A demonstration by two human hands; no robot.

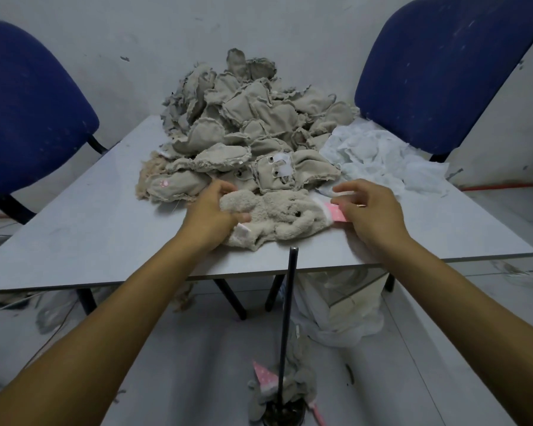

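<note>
The limp plush rabbit (277,216) is lying flat near the front edge of the table (90,226). Its long axis is running left to right along that edge, with the pink spotted end pointing right. The left hand (210,210) is gripping its left end, fingers curled round the fluff. The right hand (370,210) seems to be pinching the pink end, though the grip is partly hidden. A heap of fabric skins (243,127) is crowding just behind, and bare tabletop is lying open to the left.

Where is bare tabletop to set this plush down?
The widest bare tabletop lies left of the left hand, beside the beige pile. A smaller patch lies right of the right hand, before the white fabric. Around the plush and behind it is crowded.
</note>
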